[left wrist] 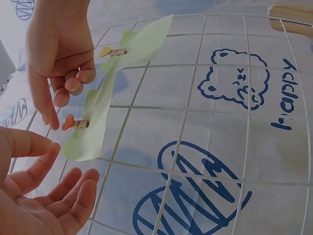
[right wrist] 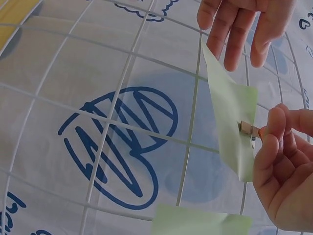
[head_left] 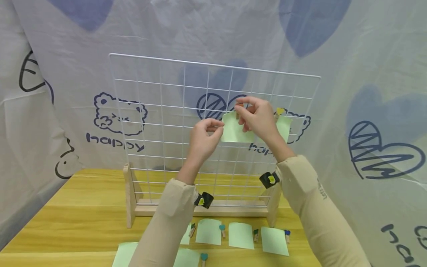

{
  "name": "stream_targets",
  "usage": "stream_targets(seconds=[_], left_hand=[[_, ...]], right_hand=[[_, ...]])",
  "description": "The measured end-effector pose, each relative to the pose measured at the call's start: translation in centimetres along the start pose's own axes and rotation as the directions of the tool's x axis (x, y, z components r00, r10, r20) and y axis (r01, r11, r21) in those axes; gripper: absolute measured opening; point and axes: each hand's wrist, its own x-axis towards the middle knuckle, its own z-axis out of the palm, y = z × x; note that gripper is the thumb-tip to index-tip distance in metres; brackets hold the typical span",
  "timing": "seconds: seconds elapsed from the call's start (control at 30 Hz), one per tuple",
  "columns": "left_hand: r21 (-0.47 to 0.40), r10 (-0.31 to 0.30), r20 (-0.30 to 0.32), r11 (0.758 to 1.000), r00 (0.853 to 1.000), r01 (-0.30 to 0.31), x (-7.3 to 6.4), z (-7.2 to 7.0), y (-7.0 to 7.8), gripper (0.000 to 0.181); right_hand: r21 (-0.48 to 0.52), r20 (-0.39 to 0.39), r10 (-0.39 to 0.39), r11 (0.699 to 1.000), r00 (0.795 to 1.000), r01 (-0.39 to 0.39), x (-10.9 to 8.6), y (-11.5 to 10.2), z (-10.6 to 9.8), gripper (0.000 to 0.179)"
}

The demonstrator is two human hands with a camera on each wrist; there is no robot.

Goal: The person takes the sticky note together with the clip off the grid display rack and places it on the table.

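Observation:
In the head view my left hand (head_left: 206, 137) is beside the left edge of a pale green paper square (head_left: 233, 129) on a white wire grid (head_left: 173, 111). Its fingers are loosely bent, with the thumb and index tips close to the paper's corner. My right hand (head_left: 258, 116) is over the paper's top edge. Its fingertips are right at a small wooden clothespin (left wrist: 78, 123) with an orange heart, which clips that edge; the heart shows uncovered in the left wrist view. A second green paper (head_left: 283, 128) hangs to the right under a yellow-heart clothespin (head_left: 279, 111).
Wooden feet and a bar (head_left: 200, 211) hold the grid upright on a wood-grain table (head_left: 66, 207). In front lie several green paper squares (head_left: 208, 231) with heart clothespins (head_left: 222, 230) beside them. A printed white cloth (head_left: 160, 33) hangs behind the grid.

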Motion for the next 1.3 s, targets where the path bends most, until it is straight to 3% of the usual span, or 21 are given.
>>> stream_targets(seconds=[0.27,0.63,0.97,1.3], left_hand=[[-0.080,-0.060,0.043,0.995,0.997,0.063,0.0,0.2,0.1,0.015],[-0.158,-0.092,0.040,0.983,0.995,0.097,0.1,0.8,-0.4,0.018],[-0.146,-0.089,0.036,0.985,0.995,0.093,0.4,0.8,-0.8,0.020],[-0.109,-0.099,0.036,0.989,0.994,0.102,0.5,0.9,-0.8,0.021]], right_hand=[[-0.065,0.043,0.042,0.997,0.998,-0.039,0.3,0.2,-0.4,0.032],[-0.191,0.103,0.159,0.972,0.982,-0.137,0.5,0.0,-0.6,0.035],[-0.243,0.144,0.188,0.958,0.971,-0.150,1.0,-0.2,-0.5,0.035],[-0.323,0.133,0.201,0.935,0.971,-0.149,1.2,-0.3,-0.4,0.028]])
